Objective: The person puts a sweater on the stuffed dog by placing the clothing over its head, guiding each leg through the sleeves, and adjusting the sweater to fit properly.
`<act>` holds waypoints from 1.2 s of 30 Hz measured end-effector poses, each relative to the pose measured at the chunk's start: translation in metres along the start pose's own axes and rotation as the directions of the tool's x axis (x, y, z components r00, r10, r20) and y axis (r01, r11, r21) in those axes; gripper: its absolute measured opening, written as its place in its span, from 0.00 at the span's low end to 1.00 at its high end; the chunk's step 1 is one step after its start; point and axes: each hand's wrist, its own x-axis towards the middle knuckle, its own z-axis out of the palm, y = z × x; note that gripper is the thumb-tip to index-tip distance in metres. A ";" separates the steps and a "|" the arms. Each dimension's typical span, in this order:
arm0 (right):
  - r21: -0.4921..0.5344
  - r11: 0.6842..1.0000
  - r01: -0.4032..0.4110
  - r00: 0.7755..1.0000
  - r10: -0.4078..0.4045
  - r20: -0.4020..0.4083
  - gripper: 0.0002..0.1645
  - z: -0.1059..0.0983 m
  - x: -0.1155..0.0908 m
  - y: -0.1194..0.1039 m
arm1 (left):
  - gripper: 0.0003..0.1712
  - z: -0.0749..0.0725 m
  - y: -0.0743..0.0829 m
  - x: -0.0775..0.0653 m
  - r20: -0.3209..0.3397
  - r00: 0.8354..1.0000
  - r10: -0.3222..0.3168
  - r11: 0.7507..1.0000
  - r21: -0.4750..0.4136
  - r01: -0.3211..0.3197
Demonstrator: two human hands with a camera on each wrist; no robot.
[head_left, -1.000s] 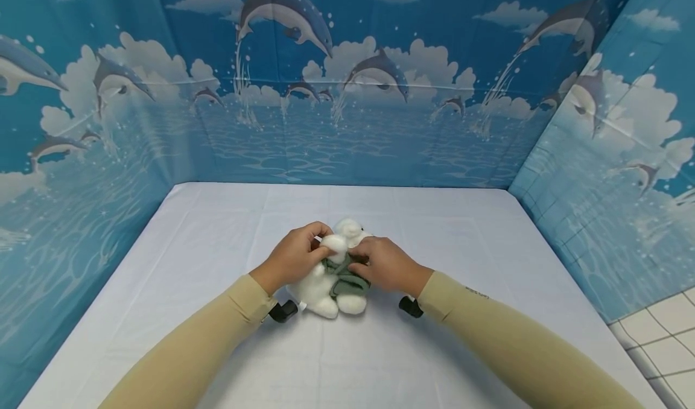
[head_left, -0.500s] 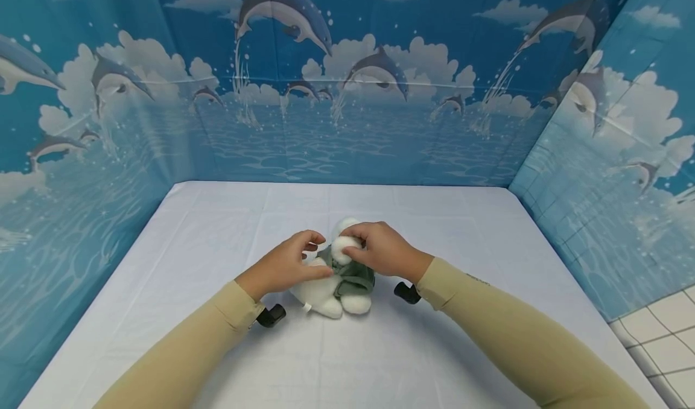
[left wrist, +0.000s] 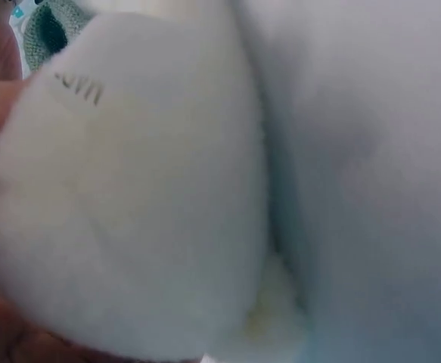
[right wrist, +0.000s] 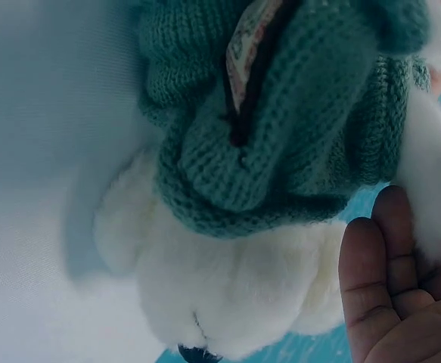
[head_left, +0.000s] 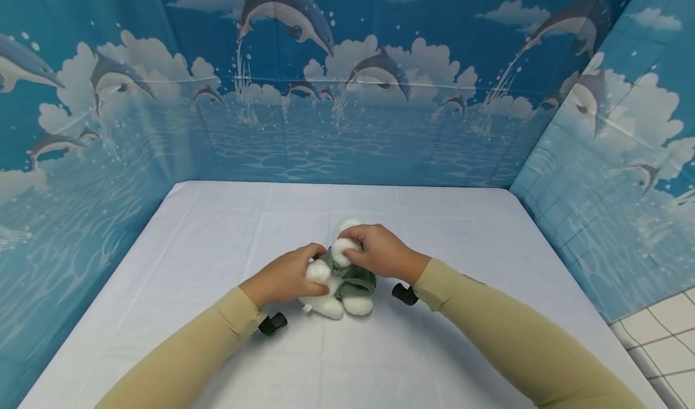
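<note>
A white plush toy (head_left: 357,306) in a green knitted sweater (head_left: 356,283) lies on the white table. My left hand (head_left: 285,276) grips its near-left side, thumb and fingers around a white rounded part (head_left: 318,272). Close up in the left wrist view, this white plush part (left wrist: 144,181) bears dark printed letters. My right hand (head_left: 385,253) pinches a white paw (head_left: 343,254) above the sweater, between thumb and fingers. The right wrist view shows the toy's white head (right wrist: 228,280) with a black nose (right wrist: 197,353), and a dark-edged slit (right wrist: 243,91) in the knit with patterned fabric inside.
White cloth covers the table (head_left: 461,228). Blue dolphin-print curtains (head_left: 347,137) stand along its back and sides. A black wrist-worn device (head_left: 273,324) sits below the left wrist, another black device (head_left: 405,294) below the right. White floor tiles (head_left: 665,336) show at right.
My left hand let go of the upper white part, opened, moved down and took hold of the toy's lower left side. My right hand shifted from the sweater to the paw.
</note>
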 end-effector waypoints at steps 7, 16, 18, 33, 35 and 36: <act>-0.007 1.000 -0.002 1.000 0.002 -0.008 0.15 0.000 -0.001 0.000 | 0.42 0.003 0.002 0.003 -0.011 1.000 0.014 1.000 0.014 -0.014; -0.016 1.000 0.017 1.000 -0.018 -0.022 0.13 -0.001 -0.006 0.000 | 0.36 0.008 0.003 0.003 -0.089 0.993 0.077 0.994 0.082 -0.070; -0.031 0.999 0.025 0.999 -0.026 -0.030 0.12 -0.002 -0.008 0.000 | 0.34 0.008 0.002 0.003 -0.131 0.984 0.123 0.986 0.131 -0.106; -0.220 0.976 -0.001 1.000 0.001 0.000 0.05 -0.006 -0.034 0.000 | 0.22 0.001 0.010 0.011 -0.238 0.743 0.626 0.629 0.716 -0.301; -0.258 0.966 -0.024 0.999 0.030 0.019 0.07 -0.002 -0.038 0.001 | 0.21 0.006 0.011 0.011 -0.210 0.714 0.668 0.572 0.759 -0.311; -0.284 0.958 -0.033 0.999 0.043 0.027 0.08 0.001 -0.040 0.002 | 0.20 0.010 0.011 0.011 -0.194 0.702 0.685 0.547 0.774 -0.320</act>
